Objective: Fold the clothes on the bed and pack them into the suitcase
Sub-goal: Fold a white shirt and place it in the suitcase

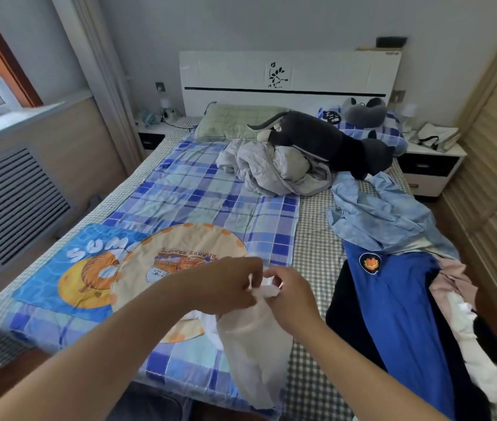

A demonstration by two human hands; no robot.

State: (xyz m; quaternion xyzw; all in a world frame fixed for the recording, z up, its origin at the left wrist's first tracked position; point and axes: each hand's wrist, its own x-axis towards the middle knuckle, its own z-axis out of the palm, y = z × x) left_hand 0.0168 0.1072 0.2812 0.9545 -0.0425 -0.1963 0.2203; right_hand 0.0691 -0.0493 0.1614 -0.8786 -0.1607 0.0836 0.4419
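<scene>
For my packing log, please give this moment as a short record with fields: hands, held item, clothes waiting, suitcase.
left hand: pinches top edge of white garment
right hand: pinches the same edge
held item: white garment, hanging over the bed's near edge
clothes waiting: blue shirt, light denim shirt, pink garment, on the bed's right side
suitcase: not in view

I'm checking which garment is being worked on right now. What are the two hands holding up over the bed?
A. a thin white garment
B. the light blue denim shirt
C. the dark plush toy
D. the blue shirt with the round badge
A: the left hand and the right hand both pinch the top edge of a white garment that hangs below them, while the blue shirt lies flat on the bed.
</scene>
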